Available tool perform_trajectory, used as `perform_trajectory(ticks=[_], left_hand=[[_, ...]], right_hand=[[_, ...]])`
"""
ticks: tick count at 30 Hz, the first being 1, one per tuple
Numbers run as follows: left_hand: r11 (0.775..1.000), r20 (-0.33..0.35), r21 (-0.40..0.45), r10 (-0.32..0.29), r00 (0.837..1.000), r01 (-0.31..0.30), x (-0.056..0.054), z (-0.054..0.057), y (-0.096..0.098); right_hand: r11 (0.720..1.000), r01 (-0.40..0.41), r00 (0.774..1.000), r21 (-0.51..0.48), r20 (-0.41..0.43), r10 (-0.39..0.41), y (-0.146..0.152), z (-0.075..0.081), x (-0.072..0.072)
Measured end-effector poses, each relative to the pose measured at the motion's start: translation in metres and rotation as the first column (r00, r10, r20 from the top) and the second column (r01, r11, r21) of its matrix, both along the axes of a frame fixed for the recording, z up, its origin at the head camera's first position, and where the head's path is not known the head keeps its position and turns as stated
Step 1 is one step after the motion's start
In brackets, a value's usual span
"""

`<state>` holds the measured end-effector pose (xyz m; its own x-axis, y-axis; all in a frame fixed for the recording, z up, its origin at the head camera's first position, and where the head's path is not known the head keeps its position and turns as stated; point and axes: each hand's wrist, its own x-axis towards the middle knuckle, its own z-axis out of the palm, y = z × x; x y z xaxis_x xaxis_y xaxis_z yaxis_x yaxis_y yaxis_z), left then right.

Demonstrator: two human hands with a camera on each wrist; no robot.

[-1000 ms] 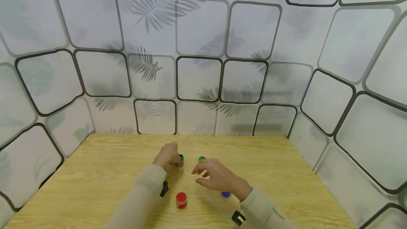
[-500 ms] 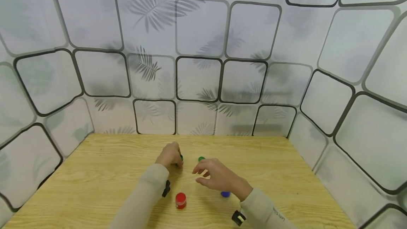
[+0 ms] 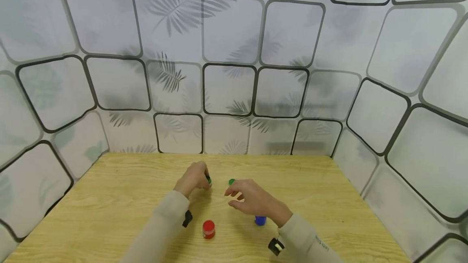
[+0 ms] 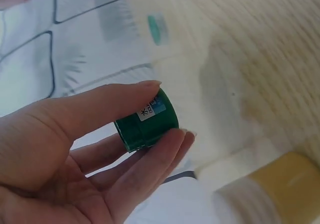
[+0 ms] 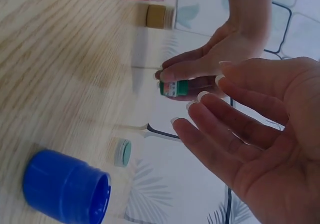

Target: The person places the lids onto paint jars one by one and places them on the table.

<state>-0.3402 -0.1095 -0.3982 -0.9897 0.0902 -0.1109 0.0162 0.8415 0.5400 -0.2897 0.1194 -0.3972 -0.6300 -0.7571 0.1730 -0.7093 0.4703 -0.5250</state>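
Observation:
My left hand grips a small green paint jar between thumb and fingers. A printed label shows on its side in the left wrist view. My right hand holds nothing; its fingers are spread and slightly bent, in the air to the right of the left hand. Beyond it on the table lies a round lid, green on one face with a clear rim. A blue jar with a threaded neck stands below the right wrist, partly covered by it in the head view.
A red jar stands on the wooden table nearer the body, between the forearms. A yellow-brown jar is near the left arm, hidden in the head view. Patterned panels enclose the table at the back and sides.
My left hand shifts only slightly and keeps hold of the green jar. My right hand rises a little to the right, and more of the blue jar shows beneath it.

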Motion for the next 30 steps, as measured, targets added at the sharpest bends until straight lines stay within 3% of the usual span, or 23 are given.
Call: perform_trajectory(ticks=[7,15,23,30], left_hand=[[0.996,-0.077,0.010,-0.090,0.993,0.091,0.017,0.007,-0.007],[0.987,-0.097,0.065,-0.137,0.986,0.144,0.042,0.013,-0.018],[0.984,-0.065,0.091,-0.144,0.987,0.150,0.062,0.018,-0.026],[0.978,-0.077,0.112,-0.169,0.983,0.177,0.072,0.023,-0.029]], right_hand=[[0.998,0.036,0.997,0.045,-0.075,-0.032,0.004,0.002,-0.006],[0.992,0.072,0.990,0.108,-0.125,-0.059,0.003,0.007,-0.014],[0.986,0.086,0.991,0.140,-0.118,-0.070,-0.001,0.011,-0.031],[0.976,0.111,0.992,0.185,-0.076,-0.098,-0.007,0.007,-0.049]])
